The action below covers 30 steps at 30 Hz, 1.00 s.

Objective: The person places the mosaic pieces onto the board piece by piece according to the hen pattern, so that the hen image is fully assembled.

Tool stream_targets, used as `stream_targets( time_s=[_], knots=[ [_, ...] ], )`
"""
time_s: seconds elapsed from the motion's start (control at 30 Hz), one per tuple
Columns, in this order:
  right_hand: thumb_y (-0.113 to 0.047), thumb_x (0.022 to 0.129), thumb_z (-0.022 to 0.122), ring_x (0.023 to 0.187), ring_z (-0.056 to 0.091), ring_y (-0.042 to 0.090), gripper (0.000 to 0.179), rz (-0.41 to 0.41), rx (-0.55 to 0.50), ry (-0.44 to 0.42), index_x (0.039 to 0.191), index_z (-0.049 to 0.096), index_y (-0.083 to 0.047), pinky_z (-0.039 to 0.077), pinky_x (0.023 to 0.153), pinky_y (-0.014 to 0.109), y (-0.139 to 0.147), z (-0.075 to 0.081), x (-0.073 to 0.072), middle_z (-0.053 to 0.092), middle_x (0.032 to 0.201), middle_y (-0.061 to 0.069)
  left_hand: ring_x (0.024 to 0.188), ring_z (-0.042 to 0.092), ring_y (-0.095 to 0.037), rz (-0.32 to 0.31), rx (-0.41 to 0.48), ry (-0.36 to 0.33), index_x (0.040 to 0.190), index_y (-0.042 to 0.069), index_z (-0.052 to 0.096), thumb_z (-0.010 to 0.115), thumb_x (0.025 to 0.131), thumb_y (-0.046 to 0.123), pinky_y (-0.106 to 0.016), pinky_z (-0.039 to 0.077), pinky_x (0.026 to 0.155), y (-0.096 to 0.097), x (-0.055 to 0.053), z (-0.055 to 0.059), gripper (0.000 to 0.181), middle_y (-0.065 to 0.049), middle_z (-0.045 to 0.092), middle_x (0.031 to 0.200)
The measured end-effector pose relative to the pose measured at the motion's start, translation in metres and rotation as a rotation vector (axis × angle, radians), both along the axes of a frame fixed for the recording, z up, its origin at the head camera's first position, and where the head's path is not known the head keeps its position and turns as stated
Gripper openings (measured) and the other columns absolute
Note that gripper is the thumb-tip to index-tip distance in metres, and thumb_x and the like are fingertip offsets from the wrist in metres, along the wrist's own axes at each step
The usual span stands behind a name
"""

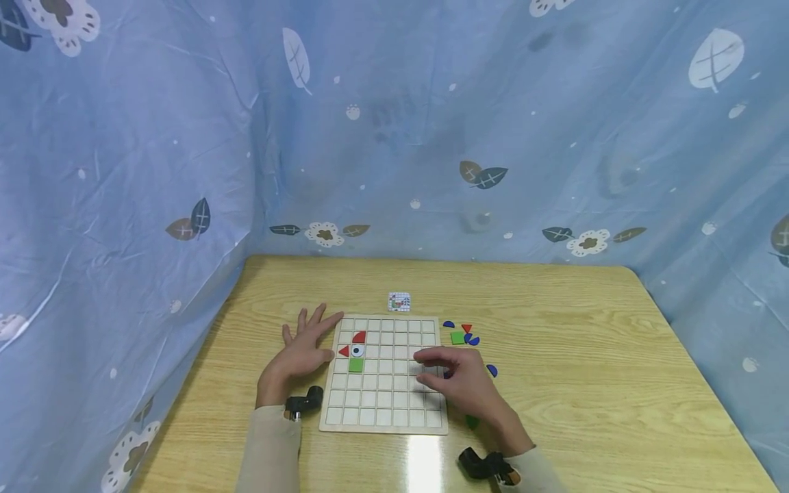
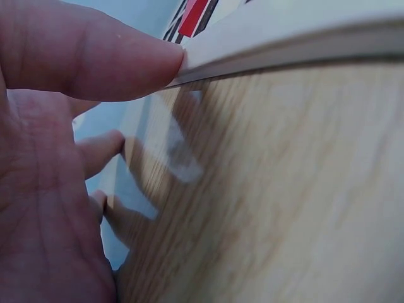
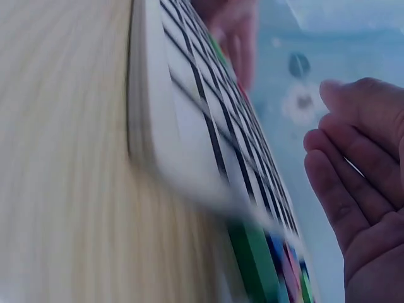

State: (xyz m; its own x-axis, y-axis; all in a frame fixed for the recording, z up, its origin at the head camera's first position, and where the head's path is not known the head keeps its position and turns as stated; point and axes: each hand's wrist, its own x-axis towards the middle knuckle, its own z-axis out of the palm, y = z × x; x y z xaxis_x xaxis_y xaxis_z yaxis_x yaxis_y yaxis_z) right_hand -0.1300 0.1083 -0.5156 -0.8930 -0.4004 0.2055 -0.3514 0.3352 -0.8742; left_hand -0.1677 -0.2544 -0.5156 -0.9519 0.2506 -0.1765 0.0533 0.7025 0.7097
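Observation:
A light wooden grid board (image 1: 382,399) lies flat on the table. On its left part sit a round eye piece (image 1: 357,350), a red quarter-round piece (image 1: 359,337), a red triangle (image 1: 343,351) and a green square (image 1: 355,365). My left hand (image 1: 301,355) rests at the board's left side, fingers spread; its thumb (image 2: 126,57) touches the edge in the left wrist view. Over the board's right columns hovers my right hand (image 1: 461,376), thumb and fingers apart and slightly bent. The right wrist view shows nothing held in that hand (image 3: 366,183).
Beside the board's right edge lie loose pieces: a green square (image 1: 457,337), a red triangle (image 1: 466,329), several blue pieces (image 1: 492,370) and a dark green piece (image 1: 472,422) partly under the right hand. A small picture card (image 1: 399,302) lies behind the board. Blue patterned cloth (image 1: 394,137) hangs around the table.

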Motion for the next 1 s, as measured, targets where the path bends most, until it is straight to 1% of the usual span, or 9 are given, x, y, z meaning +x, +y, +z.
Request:
stream_targets(
  time_s=[0.03, 0.1, 0.17, 0.27, 0.37, 0.43, 0.63, 0.87, 1.0],
  knots=[
    [-0.014, 0.092, 0.089, 0.105, 0.081, 0.019, 0.03, -0.023, 0.001, -0.012, 0.121, 0.084, -0.01, 0.067, 0.089, 0.036, 0.008, 0.0, 0.001, 0.083, 0.12, 0.0, 0.165, -0.023, -0.052, 0.0, -0.001, 0.001, 0.172, 0.017, 0.038, 0.064, 0.091, 0.005, -0.08, -0.03, 0.117, 0.0, 0.0, 0.0, 0.086, -0.021, 0.001, 0.185],
    [-0.014, 0.093, 0.088, 0.104, 0.081, 0.021, 0.032, -0.054, -0.012, -0.044, 0.123, 0.082, -0.008, 0.066, 0.089, 0.03, 0.025, 0.001, 0.003, 0.083, 0.121, 0.002, 0.166, -0.023, -0.052, 0.0, -0.006, 0.002, 0.172, 0.018, 0.038, 0.064, 0.091, 0.005, -0.08, -0.029, 0.117, 0.0, 0.0, 0.0, 0.086, -0.021, 0.001, 0.185],
    [-0.013, 0.094, 0.087, 0.106, 0.082, 0.024, 0.034, -0.076, -0.049, -0.093, 0.126, 0.081, -0.005, 0.065, 0.093, 0.028, 0.041, 0.001, 0.004, 0.083, 0.122, 0.008, 0.165, -0.023, -0.052, -0.002, -0.008, 0.002, 0.172, 0.018, 0.038, 0.064, 0.091, 0.005, -0.08, -0.029, 0.117, 0.0, 0.001, 0.0, 0.087, -0.021, 0.001, 0.185],
    [-0.012, 0.095, 0.086, 0.11, 0.081, 0.029, 0.034, -0.12, -0.042, -0.082, 0.127, 0.08, -0.005, 0.063, 0.096, 0.024, 0.063, -0.001, 0.003, 0.083, 0.122, 0.011, 0.165, -0.023, -0.052, -0.004, -0.004, 0.0, 0.172, 0.018, 0.037, 0.064, 0.091, 0.005, -0.08, -0.029, 0.117, 0.0, 0.001, 0.002, 0.087, -0.021, 0.0, 0.185],
    [-0.011, 0.095, 0.085, 0.109, 0.081, 0.027, 0.032, -0.176, -0.004, -0.036, 0.126, 0.081, -0.008, 0.063, 0.096, 0.024, 0.078, -0.003, 0.0, 0.083, 0.122, 0.01, 0.165, -0.024, -0.052, -0.008, 0.005, 0.0, 0.172, 0.017, 0.037, 0.064, 0.091, 0.005, -0.08, -0.029, 0.117, 0.0, 0.0, 0.001, 0.087, -0.022, 0.001, 0.185],
    [-0.01, 0.095, 0.085, 0.109, 0.081, 0.026, 0.031, -0.195, 0.016, -0.006, 0.125, 0.081, -0.009, 0.061, 0.098, 0.022, 0.084, -0.005, -0.003, 0.083, 0.121, 0.009, 0.165, -0.023, -0.052, -0.008, 0.009, 0.001, 0.172, 0.017, 0.038, 0.064, 0.091, 0.005, -0.081, -0.028, 0.117, 0.0, 0.0, 0.001, 0.086, -0.022, 0.001, 0.184],
    [-0.015, 0.096, 0.085, 0.113, 0.08, 0.026, 0.034, -0.184, 0.042, -0.032, 0.128, 0.08, -0.009, 0.057, 0.097, 0.015, 0.085, -0.008, -0.014, 0.082, 0.123, 0.009, 0.165, -0.022, -0.053, -0.006, 0.002, 0.006, 0.172, 0.017, 0.038, 0.063, 0.092, 0.005, -0.081, -0.028, 0.117, -0.001, 0.0, 0.0, 0.085, -0.022, 0.002, 0.184],
    [-0.019, 0.096, 0.086, 0.105, 0.08, 0.014, 0.032, -0.159, 0.087, -0.108, 0.126, 0.081, -0.012, 0.06, 0.092, 0.018, 0.077, -0.014, -0.028, 0.083, 0.12, 0.004, 0.166, -0.022, -0.052, -0.003, 0.0, 0.0, 0.172, 0.017, 0.038, 0.063, 0.092, 0.006, -0.081, -0.028, 0.117, 0.0, -0.001, 0.0, 0.085, -0.021, 0.001, 0.185],
    [-0.017, 0.097, 0.085, 0.104, 0.079, 0.014, 0.028, -0.17, 0.095, -0.087, 0.124, 0.082, -0.011, 0.061, 0.091, 0.019, 0.077, -0.016, -0.036, 0.083, 0.119, 0.004, 0.166, -0.022, -0.052, -0.001, -0.003, 0.005, 0.172, 0.017, 0.038, 0.063, 0.092, 0.006, -0.081, -0.028, 0.117, 0.0, 0.0, 0.001, 0.085, -0.021, 0.002, 0.185]
  ],
)
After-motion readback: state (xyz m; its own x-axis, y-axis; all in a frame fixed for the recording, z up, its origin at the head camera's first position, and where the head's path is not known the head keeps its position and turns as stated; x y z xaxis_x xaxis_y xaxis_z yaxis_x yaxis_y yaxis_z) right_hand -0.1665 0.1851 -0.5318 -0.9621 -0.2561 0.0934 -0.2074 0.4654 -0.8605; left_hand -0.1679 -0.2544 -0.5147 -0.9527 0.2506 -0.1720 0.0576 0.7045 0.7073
